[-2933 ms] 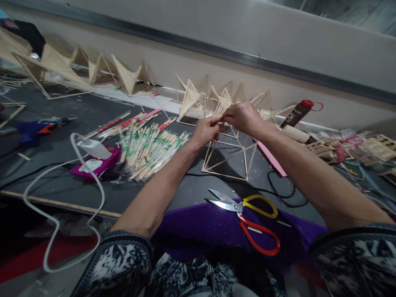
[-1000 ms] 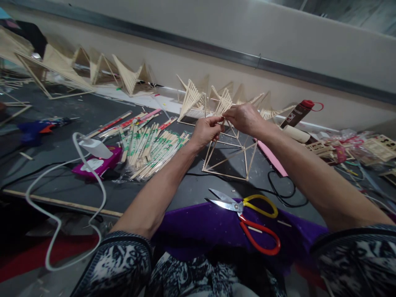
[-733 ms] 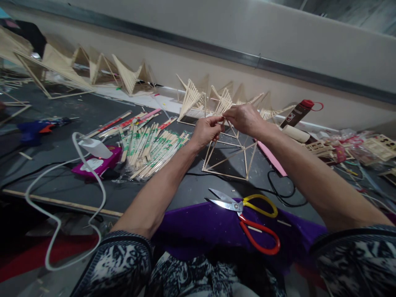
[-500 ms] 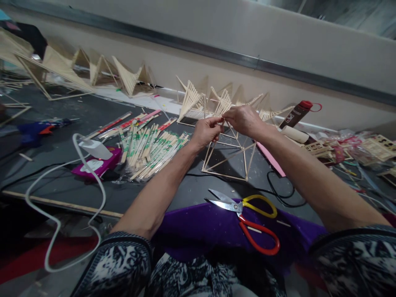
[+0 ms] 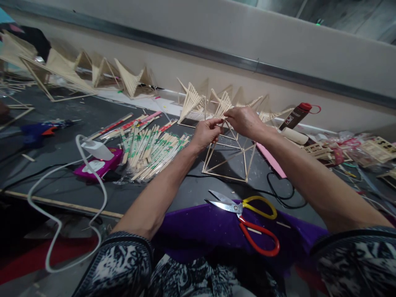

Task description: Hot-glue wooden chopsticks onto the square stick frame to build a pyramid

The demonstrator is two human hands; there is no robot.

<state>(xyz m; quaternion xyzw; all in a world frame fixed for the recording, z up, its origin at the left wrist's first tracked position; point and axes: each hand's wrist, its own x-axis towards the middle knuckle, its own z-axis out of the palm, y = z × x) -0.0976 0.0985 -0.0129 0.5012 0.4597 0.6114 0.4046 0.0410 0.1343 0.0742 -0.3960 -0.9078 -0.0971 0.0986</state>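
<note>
A frame of thin wooden sticks (image 5: 227, 178) stands on the dark table in front of me, its upper end rising between my hands. My left hand (image 5: 206, 133) is closed, thumb and fingers pinching the top of this frame. My right hand (image 5: 244, 120) meets it there from the right, fingertips pinched at the same joint. The fingers cover the joint itself. Scissors (image 5: 236, 207) with one yellow and one red handle lie spread on purple cloth (image 5: 192, 231), nearer to me than the frame.
Wrapped chopsticks (image 5: 161, 154) are heaped left of the frame, beside a magenta box (image 5: 97, 165) and a white cable (image 5: 31, 194). Finished stick models (image 5: 128, 78) line the wall. A brown bottle (image 5: 295, 116), a pink strip (image 5: 271, 160) and a blue glue gun (image 5: 37, 133) lie around.
Both hands keep their pinch at the top of the stick frame with hardly any movement. The view has shifted very slightly.
</note>
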